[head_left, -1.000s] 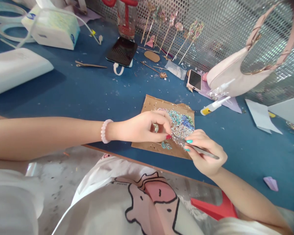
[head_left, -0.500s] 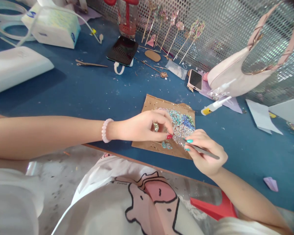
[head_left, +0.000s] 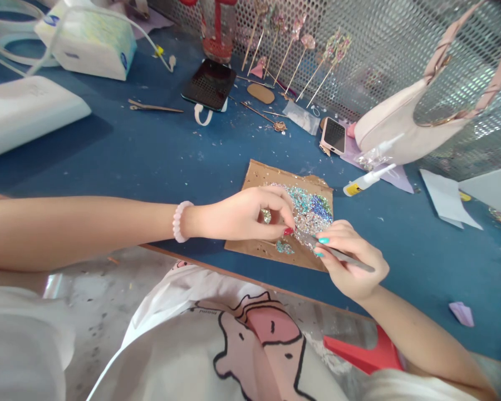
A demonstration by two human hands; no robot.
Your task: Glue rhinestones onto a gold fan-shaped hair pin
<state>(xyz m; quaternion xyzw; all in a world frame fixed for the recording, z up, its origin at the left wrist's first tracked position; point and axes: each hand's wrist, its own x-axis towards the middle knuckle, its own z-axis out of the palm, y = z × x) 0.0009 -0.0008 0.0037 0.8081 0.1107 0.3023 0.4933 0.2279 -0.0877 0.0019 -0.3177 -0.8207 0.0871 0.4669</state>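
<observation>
My left hand [head_left: 250,214] is closed in a pinch above a piece of cardboard [head_left: 250,175]; a small red spot shows at the thumb tip, and what the fingers hold is too small to make out. Between the thumb and fingers of my right hand [head_left: 354,259] is a pair of grey metal tweezers [head_left: 348,259], slanting left so the tip comes close to my left fingertips. Loose rhinestones [head_left: 317,206] in blue, teal, green and clear lie spread over the cardboard under both hands. A small separate teal cluster [head_left: 284,247] sits near the cardboard's front edge.
Behind the cardboard lie a glue bottle [head_left: 359,185], a pink-cased phone [head_left: 334,135] and a black phone [head_left: 211,83]. Several decorated sticks [head_left: 300,64] lean on the mesh partition. A white handbag [head_left: 388,125] stands back right; a tissue pack [head_left: 92,47] is back left.
</observation>
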